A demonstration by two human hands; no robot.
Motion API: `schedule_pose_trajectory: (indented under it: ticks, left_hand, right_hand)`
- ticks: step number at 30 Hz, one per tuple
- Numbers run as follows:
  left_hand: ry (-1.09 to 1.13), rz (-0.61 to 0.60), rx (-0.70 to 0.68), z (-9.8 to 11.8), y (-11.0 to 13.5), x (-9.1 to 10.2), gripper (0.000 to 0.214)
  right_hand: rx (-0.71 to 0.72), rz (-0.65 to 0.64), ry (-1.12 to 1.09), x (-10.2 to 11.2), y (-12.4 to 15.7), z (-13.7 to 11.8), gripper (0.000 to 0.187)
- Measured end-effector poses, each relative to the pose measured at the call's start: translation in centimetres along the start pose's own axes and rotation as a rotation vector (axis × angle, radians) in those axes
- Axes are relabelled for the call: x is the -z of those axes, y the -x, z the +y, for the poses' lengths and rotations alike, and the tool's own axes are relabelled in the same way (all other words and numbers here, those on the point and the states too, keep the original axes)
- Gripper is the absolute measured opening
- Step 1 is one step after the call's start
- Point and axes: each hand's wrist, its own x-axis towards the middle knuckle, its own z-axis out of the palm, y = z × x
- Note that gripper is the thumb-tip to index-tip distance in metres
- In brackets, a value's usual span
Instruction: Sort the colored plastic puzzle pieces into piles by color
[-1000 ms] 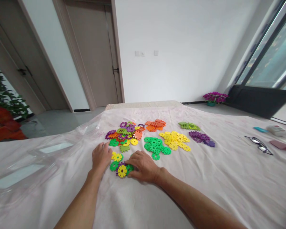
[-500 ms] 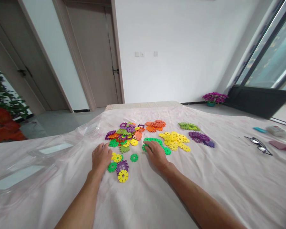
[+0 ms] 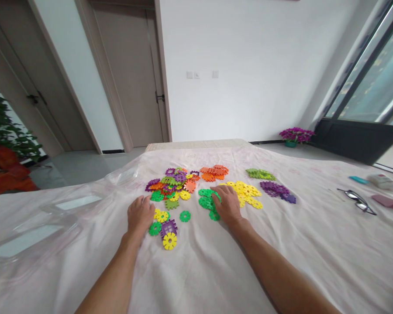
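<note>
My right hand (image 3: 228,204) lies against the right side of a pile of green plastic disc pieces (image 3: 205,201), thumb and fingers apart, touching the discs. My left hand (image 3: 140,213) rests on the cloth with its fingers loosely out and nothing visible in it. Close to its fingertips are yellow notched discs (image 3: 163,216) and a green disc (image 3: 155,228). A purple square piece (image 3: 169,227) lies partly under another yellow disc (image 3: 169,240). One lone green disc (image 3: 185,216) sits between my hands. Farther off is a mixed heap (image 3: 170,185) of purple, orange, green and yellow pieces.
Sorted piles lie beyond and to the right: orange (image 3: 215,172), yellow (image 3: 247,191), light green (image 3: 260,174) and purple (image 3: 275,189). Eyeglasses (image 3: 356,201) lie at the right. Clear plastic containers (image 3: 29,240) stand on the left of the cloth-covered table (image 3: 196,279).
My right hand has moved right, from the left part of the green pile to its right side. The green discs are now bunched more tightly. My left hand has stayed in place.
</note>
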Motion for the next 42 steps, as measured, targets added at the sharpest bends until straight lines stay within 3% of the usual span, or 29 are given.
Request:
schedule_pose_trajectory:
  ticks: [6, 10, 18, 24, 30, 33, 37, 42]
  left_hand:
    - [0.005, -0.005, 0.015, -0.1, 0.0, -0.2, 0.044]
    - [0.002, -0.001, 0.012, -0.1, 0.0, -0.2, 0.044]
    - [-0.006, 0.011, -0.004, -0.1, 0.0, -0.2, 0.044]
    - [-0.009, 0.016, -0.009, -0.1, 0.0, -0.2, 0.044]
    - [-0.013, 0.008, -0.004, -0.1, 0.0, -0.2, 0.044]
    - [-0.009, 0.007, -0.001, -0.1, 0.0, -0.2, 0.044]
    - [-0.005, 0.016, -0.004, 0.0, 0.0, -0.1, 0.043]
    - [-0.002, 0.016, 0.000, 0.0, 0.0, 0.0, 0.043]
  right_hand:
    - [0.299, -0.265, -0.136, -0.4, 0.9, -4.9, 0.031]
    - [0.434, -0.430, -0.152, -0.9, 1.2, -6.6, 0.033]
    - [0.485, -0.436, -0.022, -2.4, 1.6, -6.7, 0.017]
    - [0.273, -0.283, -0.083, -2.5, 1.4, -6.1, 0.020]
    - [-0.042, -0.074, -0.125, -1.2, 0.1, -2.5, 0.025]
    - [-0.115, -0.053, -0.126, -0.6, -0.4, -0.1, 0.030]
    - [-0.099, -0.075, -0.182, -0.6, -0.5, 2.6, 0.036]
    - [-0.113, -0.142, -0.241, -1.8, -0.2, 3.5, 0.043]
